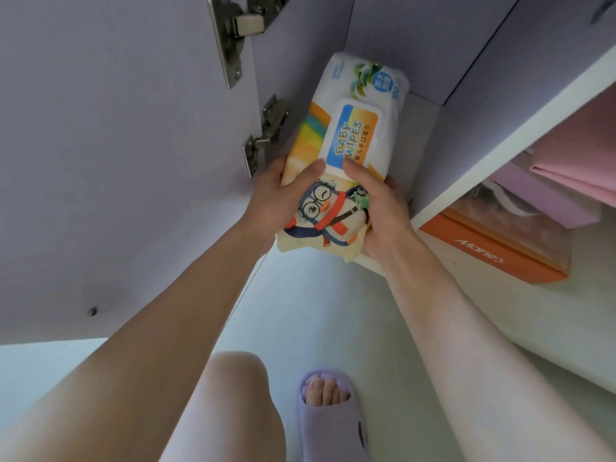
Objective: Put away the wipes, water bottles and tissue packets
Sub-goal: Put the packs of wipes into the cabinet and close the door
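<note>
Both your arms reach forward and up, forearms nearly straight, and meet on the baby wipes pack [328, 211]. Your left hand [278, 195] wraps the pack's left edge, fingers curled underneath out of sight and the thumb laid across the top beside the penguin print. Your right hand [376, 208] mirrors it on the right edge, with its thumb pressing at the near rim of the white flip lid [353, 135], so the pack is gripped firmly between the two hands. The pack lies lid-up, with its far half over the cabinet shelf [420, 128] and its near end overhanging the shelf's front edge. Just beyond the pack, deeper in the compartment, sits a second white wipes pack [366, 75] with green leaf print, close against its far end. Left of the pack stands the open lilac cabinet door [116, 161], carrying two metal hinges [266, 131]. Right of the pack, a white-edged divider panel [516, 135] separates off a neighbouring compartment holding an orange box [493, 255] and a folded pink item [576, 161]. Below the pack are the pale floor [283, 311], your bare knee [233, 395] and a foot in a lilac slipper [330, 425].
</note>
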`<action>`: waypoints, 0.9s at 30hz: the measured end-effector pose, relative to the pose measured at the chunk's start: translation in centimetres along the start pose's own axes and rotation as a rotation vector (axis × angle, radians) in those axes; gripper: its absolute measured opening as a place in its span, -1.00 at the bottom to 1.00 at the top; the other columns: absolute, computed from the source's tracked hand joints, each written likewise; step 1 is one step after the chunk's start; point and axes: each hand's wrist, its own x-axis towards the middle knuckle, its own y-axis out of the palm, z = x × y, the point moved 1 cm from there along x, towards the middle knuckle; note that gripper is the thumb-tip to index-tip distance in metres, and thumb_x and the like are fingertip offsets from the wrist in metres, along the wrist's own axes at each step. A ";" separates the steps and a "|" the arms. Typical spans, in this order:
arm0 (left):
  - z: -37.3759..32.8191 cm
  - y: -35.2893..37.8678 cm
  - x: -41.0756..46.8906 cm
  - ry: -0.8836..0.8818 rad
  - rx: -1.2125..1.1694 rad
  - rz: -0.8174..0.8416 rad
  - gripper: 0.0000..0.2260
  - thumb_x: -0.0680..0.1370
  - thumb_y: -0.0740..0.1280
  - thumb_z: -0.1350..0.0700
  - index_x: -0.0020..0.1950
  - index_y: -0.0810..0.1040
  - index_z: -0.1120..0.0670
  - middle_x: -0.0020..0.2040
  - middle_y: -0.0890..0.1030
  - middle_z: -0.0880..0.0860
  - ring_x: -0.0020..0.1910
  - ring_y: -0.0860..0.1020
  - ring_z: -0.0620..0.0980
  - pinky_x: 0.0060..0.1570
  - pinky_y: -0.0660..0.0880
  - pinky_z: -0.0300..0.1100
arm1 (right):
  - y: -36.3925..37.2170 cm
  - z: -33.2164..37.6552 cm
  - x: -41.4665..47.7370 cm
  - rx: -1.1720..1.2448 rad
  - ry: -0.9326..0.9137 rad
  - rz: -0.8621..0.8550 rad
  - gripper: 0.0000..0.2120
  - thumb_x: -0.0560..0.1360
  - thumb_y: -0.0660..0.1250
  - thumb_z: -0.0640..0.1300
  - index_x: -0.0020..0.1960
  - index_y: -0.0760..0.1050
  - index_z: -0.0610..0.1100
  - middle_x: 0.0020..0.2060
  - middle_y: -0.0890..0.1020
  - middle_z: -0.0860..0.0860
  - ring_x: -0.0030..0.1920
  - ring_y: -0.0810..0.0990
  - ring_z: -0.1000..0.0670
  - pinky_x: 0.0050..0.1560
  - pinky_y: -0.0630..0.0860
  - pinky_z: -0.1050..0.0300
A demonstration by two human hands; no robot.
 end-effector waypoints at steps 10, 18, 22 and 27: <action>0.3 0.5 -0.4 0.034 -0.091 -0.046 -0.78 0.54 0.39 0.09 0.15 0.52 0.09 -0.01 0.69 0.05 -0.14 0.70 -0.04 -0.33 0.60 -0.21 | 0.6 0.9 1.3 -0.236 -0.052 -0.069 -0.67 0.32 0.55 0.11 -0.02 0.60 -0.03 -0.20 0.74 0.00 -0.19 0.73 -0.04 -0.07 0.67 -0.10; 1.6 1.6 -4.2 0.221 0.083 -0.098 -0.56 0.49 0.45 0.05 0.33 0.39 -0.04 0.21 0.58 -0.03 0.11 0.61 -0.05 0.08 0.60 -0.02 | -0.7 -1.2 -1.9 -0.406 -0.367 -0.057 -0.62 0.46 0.46 -0.03 0.24 0.47 0.05 0.15 0.63 0.03 0.13 0.62 0.05 0.21 0.56 -0.03; 1.9 1.8 -5.0 0.332 0.215 -0.134 -0.39 0.47 0.46 0.03 0.46 0.29 0.03 0.27 0.46 -0.09 0.21 0.49 -0.15 0.09 0.48 -0.42 | -1.2 -2.1 -3.0 -0.303 -0.438 0.024 -0.45 0.51 0.40 -0.19 0.45 0.31 -0.08 0.26 0.58 -0.02 0.23 0.57 0.04 0.30 0.49 -0.05; 2.2 1.5 -4.6 0.309 0.254 -0.127 -0.39 0.50 0.43 0.07 0.48 0.25 0.00 0.31 0.44 -0.08 0.21 0.46 -0.15 -0.02 0.42 -0.57 | -1.8 -2.7 -2.9 -0.284 -0.445 0.018 -0.38 0.53 0.36 -0.24 0.52 0.23 -0.05 0.25 0.56 0.05 0.23 0.57 0.10 0.28 0.52 -0.01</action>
